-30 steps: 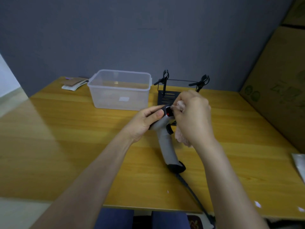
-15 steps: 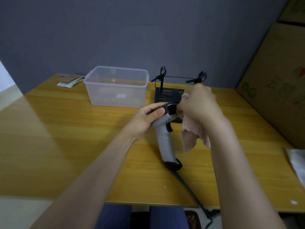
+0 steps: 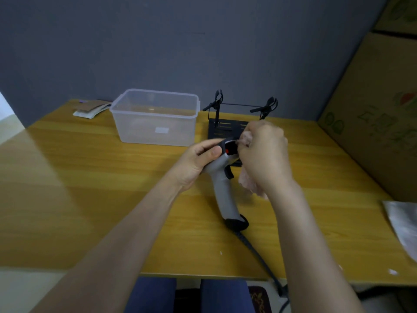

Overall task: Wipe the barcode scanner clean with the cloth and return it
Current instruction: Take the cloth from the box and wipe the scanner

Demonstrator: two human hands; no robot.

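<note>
One barcode scanner (image 3: 223, 188), one pink cloth (image 3: 248, 184), two hands: left hand (image 3: 196, 163), right hand (image 3: 264, 154). One clear plastic tub (image 3: 155, 118) near table (image 3: 90, 177) far edge. One black stand (image 3: 223, 128) with two clips. One paper stack (image 3: 90, 108) far-left corner. One silver bag (image 3: 404, 222) right edge.

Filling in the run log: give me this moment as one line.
phase: wiping | left hand: holds barcode scanner | right hand: presses cloth on scanner head | stand: empty
</note>
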